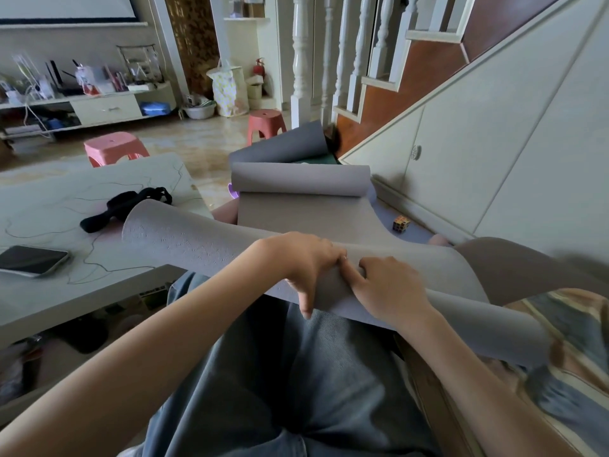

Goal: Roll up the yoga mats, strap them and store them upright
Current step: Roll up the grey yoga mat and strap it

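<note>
Mat: grey yoga mat (204, 240) lies across the person's lap, near edge curled under into the start of a roll; left end overhangs the counter (66, 291), right end blurred.
Left hand: left hand (303, 262) grasps the curled near edge, fingers over the top, thumb pointing down the front.
Right hand: right hand (390, 286) grasps the same edge just beside the left, fingers bent into the fold.
Far mat section: a loosely curled grey length (301, 179) sits beyond the lap, towards the stair panel (494, 153); whether it is the same mat cannot be told.
Strap: black strap (127, 206) bunched on the counter, close to the mat's left end.
Phone: dark phone (31, 260) on the counter, left, apart from the strap.
Cube: small puzzle cube (401, 223) by the stair panel.
Stools: two red stools (112, 148) on the floor beyond.
</note>
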`<action>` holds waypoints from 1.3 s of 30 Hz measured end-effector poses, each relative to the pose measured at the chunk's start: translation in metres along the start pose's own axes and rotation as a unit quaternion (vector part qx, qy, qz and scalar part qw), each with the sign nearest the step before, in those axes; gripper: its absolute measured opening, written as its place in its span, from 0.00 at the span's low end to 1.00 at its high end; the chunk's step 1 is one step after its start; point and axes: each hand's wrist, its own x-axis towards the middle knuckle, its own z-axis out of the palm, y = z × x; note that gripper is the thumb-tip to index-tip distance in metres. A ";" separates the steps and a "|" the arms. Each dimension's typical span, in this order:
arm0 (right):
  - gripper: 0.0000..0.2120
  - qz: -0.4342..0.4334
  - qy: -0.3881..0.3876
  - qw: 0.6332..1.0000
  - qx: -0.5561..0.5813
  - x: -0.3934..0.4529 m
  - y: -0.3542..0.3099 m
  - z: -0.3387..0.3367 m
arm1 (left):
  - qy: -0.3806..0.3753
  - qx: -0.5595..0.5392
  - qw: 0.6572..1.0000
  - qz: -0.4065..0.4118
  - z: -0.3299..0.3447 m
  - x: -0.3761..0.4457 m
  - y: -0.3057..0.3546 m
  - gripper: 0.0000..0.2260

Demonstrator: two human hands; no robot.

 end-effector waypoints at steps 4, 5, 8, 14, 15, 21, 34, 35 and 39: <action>0.40 0.034 -0.012 0.997 0.065 -0.008 0.001 0.002 | -0.005 -0.017 1.000 0.009 0.000 -0.010 0.007 0.41; 0.42 0.039 -0.004 0.996 0.083 -0.011 0.001 0.002 | -0.009 -0.029 0.999 0.009 -0.003 -0.012 0.008 0.40; 0.33 0.095 0.016 0.988 0.124 -0.018 -0.001 -0.003 | -0.033 -0.043 0.999 0.011 -0.012 -0.013 0.010 0.40; 0.28 0.108 -0.027 0.989 0.098 0.002 -0.003 0.003 | -0.063 -0.059 0.995 -0.045 -0.005 -0.006 0.003 0.47; 0.28 0.120 -0.033 0.987 0.105 0.009 -0.001 0.004 | -0.043 -0.025 0.997 -0.056 -0.002 -0.004 0.004 0.46; 0.17 0.113 -0.065 0.975 0.180 0.050 0.011 0.013 | 0.104 0.067 0.990 -0.067 0.021 0.017 0.010 0.45; 0.24 0.053 0.133 0.990 0.005 0.028 0.016 0.037 | 0.011 -0.107 0.994 -0.033 -0.005 0.054 -0.029 0.30; 0.24 0.056 0.136 0.989 0.004 0.032 0.017 0.039 | 0.014 -0.109 0.993 -0.030 -0.005 0.055 -0.031 0.33; 0.25 0.061 0.127 0.990 0.000 0.053 0.015 0.036 | 0.119 -0.032 0.991 -0.046 0.008 0.051 -0.031 0.43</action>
